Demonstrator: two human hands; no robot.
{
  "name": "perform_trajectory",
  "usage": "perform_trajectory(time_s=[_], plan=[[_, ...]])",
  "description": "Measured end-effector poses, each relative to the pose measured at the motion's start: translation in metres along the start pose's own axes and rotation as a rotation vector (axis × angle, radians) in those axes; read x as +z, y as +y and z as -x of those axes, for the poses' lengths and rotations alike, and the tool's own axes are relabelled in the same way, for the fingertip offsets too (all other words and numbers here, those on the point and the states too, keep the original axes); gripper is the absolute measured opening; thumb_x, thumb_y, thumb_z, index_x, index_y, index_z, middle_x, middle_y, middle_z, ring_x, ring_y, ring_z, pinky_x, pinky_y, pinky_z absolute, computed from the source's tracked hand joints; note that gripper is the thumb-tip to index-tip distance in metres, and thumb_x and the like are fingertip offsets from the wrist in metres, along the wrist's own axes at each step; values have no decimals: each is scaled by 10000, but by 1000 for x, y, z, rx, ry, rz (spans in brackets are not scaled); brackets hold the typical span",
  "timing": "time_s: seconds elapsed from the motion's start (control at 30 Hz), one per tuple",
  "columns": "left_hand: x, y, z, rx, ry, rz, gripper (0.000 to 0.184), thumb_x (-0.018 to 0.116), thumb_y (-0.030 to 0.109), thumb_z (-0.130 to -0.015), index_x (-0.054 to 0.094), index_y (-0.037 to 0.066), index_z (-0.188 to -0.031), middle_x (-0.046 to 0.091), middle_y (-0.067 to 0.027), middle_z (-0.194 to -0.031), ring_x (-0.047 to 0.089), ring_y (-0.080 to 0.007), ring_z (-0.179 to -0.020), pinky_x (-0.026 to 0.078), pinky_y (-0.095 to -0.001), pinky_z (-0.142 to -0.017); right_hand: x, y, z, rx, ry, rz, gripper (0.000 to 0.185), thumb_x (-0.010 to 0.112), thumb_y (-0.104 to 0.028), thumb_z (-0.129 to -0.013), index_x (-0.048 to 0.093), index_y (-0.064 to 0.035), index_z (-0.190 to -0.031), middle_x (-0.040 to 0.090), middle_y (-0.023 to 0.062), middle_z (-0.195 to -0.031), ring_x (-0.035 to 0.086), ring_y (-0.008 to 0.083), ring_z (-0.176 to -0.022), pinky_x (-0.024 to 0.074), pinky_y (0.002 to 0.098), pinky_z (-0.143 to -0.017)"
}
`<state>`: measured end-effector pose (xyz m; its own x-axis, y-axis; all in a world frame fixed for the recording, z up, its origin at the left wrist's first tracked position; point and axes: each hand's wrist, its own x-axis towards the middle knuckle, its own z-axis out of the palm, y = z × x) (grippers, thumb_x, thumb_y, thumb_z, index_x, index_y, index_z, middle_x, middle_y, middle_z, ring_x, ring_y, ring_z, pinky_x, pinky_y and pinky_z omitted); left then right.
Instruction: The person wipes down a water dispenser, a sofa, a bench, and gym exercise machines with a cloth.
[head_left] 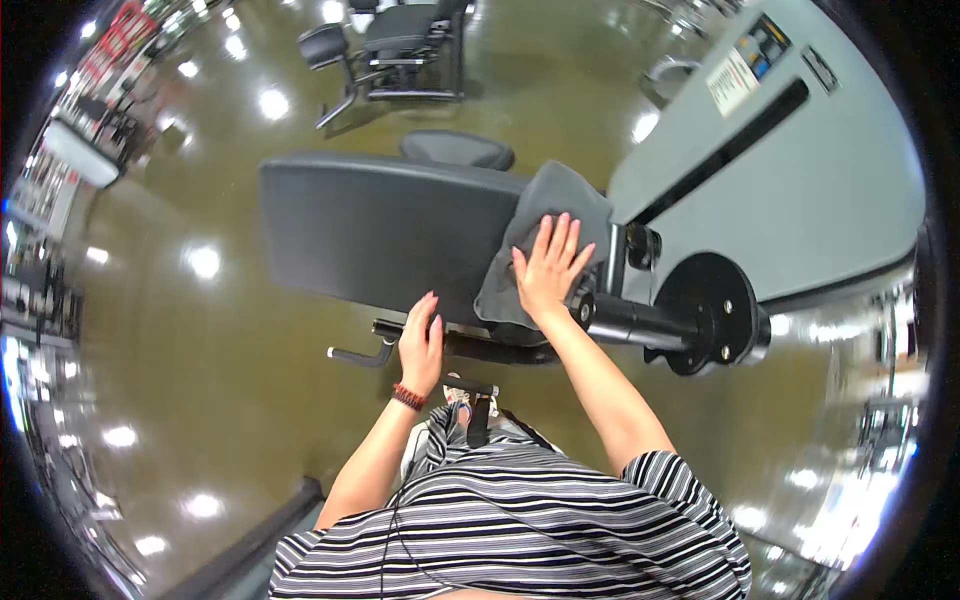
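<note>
A dark grey cloth [562,190] lies spread over the right end of a black padded bench [385,230] on an exercise machine. My right hand [550,268] presses flat on the cloth, fingers spread. At the bench's near edge is my left hand [421,345], its fingers stretched out and holding nothing. It wears a reddish-brown bead bracelet [408,397] at the wrist. Whether the left fingertips touch the padding, I cannot tell. Just left of that hand, a black handle lever [365,356] sticks out below the bench.
To the right stands the machine's grey housing [790,180], with a round black plate [710,312] on a thick shaft before it. A smaller pad [457,149] shows behind the bench. Another exercise machine [405,50] stands farther back on the shiny greenish floor [180,330].
</note>
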<state>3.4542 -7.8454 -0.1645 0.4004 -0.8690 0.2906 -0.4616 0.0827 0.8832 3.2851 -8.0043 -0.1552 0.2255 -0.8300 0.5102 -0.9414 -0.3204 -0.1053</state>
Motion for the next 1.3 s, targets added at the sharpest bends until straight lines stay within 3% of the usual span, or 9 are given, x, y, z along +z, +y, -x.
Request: perform_trajectory(time_s=[0.13, 0.27, 0.4, 0.53, 0.73, 0.9, 0.93, 1.07, 1.3], plan=[[-32, -1, 42, -185, 119, -64, 246, 533, 110, -945, 577, 3, -1162, 631, -129, -1057, 641, -230, -907, 501, -314, -804, 3, -13, -19, -18, 67, 8, 787, 568, -474, -856, 297, -30, -1446, 224, 192, -1524, 154, 366, -1427, 53, 644, -1108], [-57, -8, 77, -332, 95, -74, 231, 540, 145, -947, 602, 19, -1130, 644, -128, -1027, 647, -232, -889, 507, -321, -777, 5, -40, -53, -135, 97, 2, 728, 564, -470, -863, 352, -46, -1416, 321, 143, -1476, 237, 306, -1402, 106, 621, -1110], [-84, -5, 94, -349, 118, -136, 253, 508, 176, -971, 607, -15, -1104, 656, -132, -1008, 661, -202, -866, 516, -303, -774, 12, -91, -72, -282, 95, -19, 703, 582, -484, -847, 400, -65, -1382, 403, 120, -1406, 326, 283, -1342, 171, 600, -1095], [-114, -17, 106, -437, 165, -105, 255, 513, 218, -963, 630, 26, -1083, 668, -133, -982, 666, -237, -841, 512, -322, -770, 20, -139, -93, -287, 113, -16, 650, 595, -491, -833, 463, -73, -1313, 489, 103, -1289, 423, 261, -1228, 256, 558, -1049], [-185, -63, 114, -494, 195, 26, 289, 509, 233, -972, 626, -17, -1060, 674, -144, -954, 672, -214, -829, 523, -311, -754, 31, -203, -118, -303, 182, 7, 523, 608, -461, -830, 567, -74, -1178, 578, 87, -1150, 523, 255, -1071, 358, 494, -955], [-280, -122, 111, -577, 120, 51, 289, 505, 243, -972, 633, -4, -1051, 679, -134, -917, 672, -202, -815, 521, -303, -741, 40, -261, -127, -205, 274, 40, 409, 594, -425, -852, 610, -98, -1097, 623, 61, -1076, 553, 237, -1034, 371, 462, -934], [-304, -128, 107, -586, 61, -7, 298, 484, 220, -992, 620, -31, -1077, 679, -113, -950, 662, -162, -840, 525, -287, -757, 40, -264, -127, -188, 275, 46, 397, 589, -423, -856, 613, -102, -1089, 626, 57, -1071, 555, 233, -1033, 372, 457, -933], [-381, -157, 99, -590, 99, 29, 309, 486, 237, -994, 623, -27, -1075, 685, -100, -917, 656, -145, -840, 519, -276, -755, 41, -266, -125, -162, 256, 64, 327, 533, -373, -907, 626, -102, -1064, 638, 52, -1061, 566, 227, -1033, 379, 426, -937], [-449, -193, 72, -649, 137, 151, 327, 481, 263, -996, 621, -16, -1095, 684, -88, -912, 649, -131, -816, 506, -260, -739, 43, -271, -126, -126, 260, 77, 302, 521, -332, -909, 627, -95, -1062, 641, 54, -1059, 571, 232, -1030, 383, 404, -940]])
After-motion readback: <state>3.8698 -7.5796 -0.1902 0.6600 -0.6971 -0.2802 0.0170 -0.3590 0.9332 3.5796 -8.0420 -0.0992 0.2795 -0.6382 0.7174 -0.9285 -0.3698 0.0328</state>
